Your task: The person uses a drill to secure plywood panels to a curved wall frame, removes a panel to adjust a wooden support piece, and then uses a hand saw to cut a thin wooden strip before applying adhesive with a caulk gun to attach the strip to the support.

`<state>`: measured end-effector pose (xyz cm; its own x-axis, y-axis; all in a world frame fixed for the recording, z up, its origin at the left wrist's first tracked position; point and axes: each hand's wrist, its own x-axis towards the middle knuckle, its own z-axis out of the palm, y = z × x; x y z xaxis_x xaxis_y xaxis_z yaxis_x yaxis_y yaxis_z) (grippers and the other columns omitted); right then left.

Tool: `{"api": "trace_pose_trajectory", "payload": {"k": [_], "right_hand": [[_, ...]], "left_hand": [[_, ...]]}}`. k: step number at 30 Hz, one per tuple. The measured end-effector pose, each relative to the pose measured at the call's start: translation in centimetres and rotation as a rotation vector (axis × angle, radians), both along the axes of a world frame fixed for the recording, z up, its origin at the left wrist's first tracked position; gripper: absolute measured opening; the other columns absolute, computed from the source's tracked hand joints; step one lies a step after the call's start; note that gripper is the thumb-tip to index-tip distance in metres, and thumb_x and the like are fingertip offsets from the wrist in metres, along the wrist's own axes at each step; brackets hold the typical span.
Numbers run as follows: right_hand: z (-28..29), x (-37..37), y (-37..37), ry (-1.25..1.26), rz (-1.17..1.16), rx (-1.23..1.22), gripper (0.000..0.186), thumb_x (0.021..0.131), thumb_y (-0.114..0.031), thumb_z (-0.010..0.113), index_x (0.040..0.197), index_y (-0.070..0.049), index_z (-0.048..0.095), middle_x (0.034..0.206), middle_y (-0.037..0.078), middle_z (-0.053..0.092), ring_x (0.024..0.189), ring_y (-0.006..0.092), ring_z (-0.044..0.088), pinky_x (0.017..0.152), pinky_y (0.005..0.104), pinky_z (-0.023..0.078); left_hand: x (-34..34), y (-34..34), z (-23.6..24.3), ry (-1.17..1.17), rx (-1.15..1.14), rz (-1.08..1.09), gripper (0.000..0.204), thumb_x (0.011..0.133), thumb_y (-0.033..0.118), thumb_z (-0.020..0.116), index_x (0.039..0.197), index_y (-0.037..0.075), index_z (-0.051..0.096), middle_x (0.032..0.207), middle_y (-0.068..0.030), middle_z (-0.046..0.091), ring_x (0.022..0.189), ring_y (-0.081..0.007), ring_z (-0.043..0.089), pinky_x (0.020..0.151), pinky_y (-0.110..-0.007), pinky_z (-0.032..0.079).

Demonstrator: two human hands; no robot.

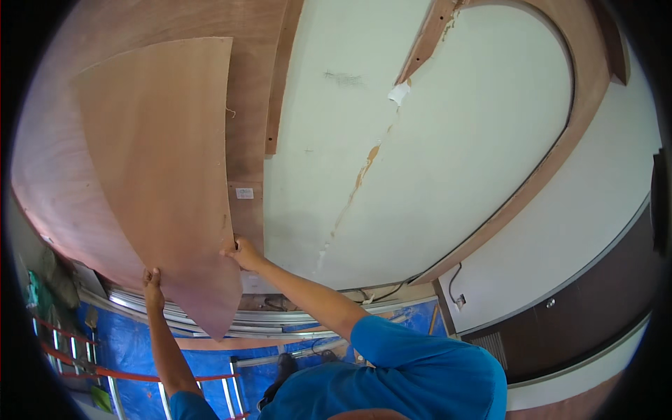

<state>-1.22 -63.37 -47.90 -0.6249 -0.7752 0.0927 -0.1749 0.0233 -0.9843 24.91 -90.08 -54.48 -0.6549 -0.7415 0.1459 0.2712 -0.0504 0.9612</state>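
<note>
A tall, thin plywood sheet with a curved left edge stands upright in front of the wood-faced wall, narrowing to a point at its bottom. My left hand is closed on its lower left edge, the thumb showing on the near face. On the opposite edge, slightly higher up, my right hand grips the same sheet. Its fingers are partly hidden at the edge. Just right of the sheet, a small white label is stuck to the wooden backing.
A white wall panel with a patched seam lies to the right, bordered by a curved wooden frame. Long metal channels run along the wall's foot. Blue sheeting covers the floor. An orange ladder is at lower left.
</note>
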Motion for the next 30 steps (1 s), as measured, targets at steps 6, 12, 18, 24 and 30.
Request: {"api": "trace_pose_trajectory", "payload": {"k": [6,12,18,24,30], "right_hand": [[1.4,1.0,1.3,-0.039,0.036,0.118,0.042,0.094,-0.030,0.075,0.120,0.003,0.068,0.106,0.016,0.076,0.094,0.0213,0.072,0.082,0.0363,0.056],[-0.7,-0.4,1.4,0.350,-0.038,0.167,0.040,0.094,-0.034,0.075,0.113,0.000,0.072,0.096,0.016,0.076,0.085,0.0210,0.074,0.074,0.0374,0.056],[-0.8,-1.8,1.9,0.157,0.039,0.309,0.040,0.094,-0.035,0.074,0.112,0.001,0.074,0.090,0.012,0.077,0.073,0.0221,0.073,0.072,0.0412,0.058],[8.2,3.0,-2.2,0.504,0.105,0.280,0.038,0.096,-0.031,0.066,0.110,0.004,0.071,0.103,0.025,0.073,0.091,0.0367,0.070,0.079,0.0478,0.054],[5.0,5.1,-6.1,0.404,0.223,0.231,0.043,0.089,-0.037,0.080,0.090,0.005,0.073,0.077,0.017,0.075,0.061,0.0258,0.068,0.062,0.0388,0.053]], "left_hand": [[-0.1,-0.7,-0.4,-0.087,0.041,0.012,0.027,0.101,0.036,0.068,0.118,0.015,0.065,0.089,0.0100,0.055,0.078,-0.0051,0.044,0.069,-0.025,0.033],[-1.8,0.2,-1.0,-0.098,-0.017,0.028,0.029,0.097,0.038,0.071,0.116,0.018,0.067,0.091,0.0095,0.057,0.077,-0.0057,0.045,0.068,-0.024,0.033],[-2.2,-2.1,-0.7,-0.122,-0.152,0.046,0.046,0.091,0.044,0.077,0.119,0.009,0.067,0.102,-0.0008,0.063,0.092,-0.0155,0.056,0.082,-0.034,0.046],[3.9,-7.1,1.5,-0.366,-0.162,0.067,0.051,0.095,0.044,0.073,0.133,0.010,0.064,0.117,-0.0025,0.067,0.109,-0.0177,0.061,0.096,-0.039,0.049],[9.5,-6.8,2.2,-0.379,0.031,0.140,0.052,0.100,0.042,0.069,0.142,0.013,0.062,0.126,-0.0013,0.069,0.116,-0.0169,0.063,0.101,-0.042,0.049]]}}
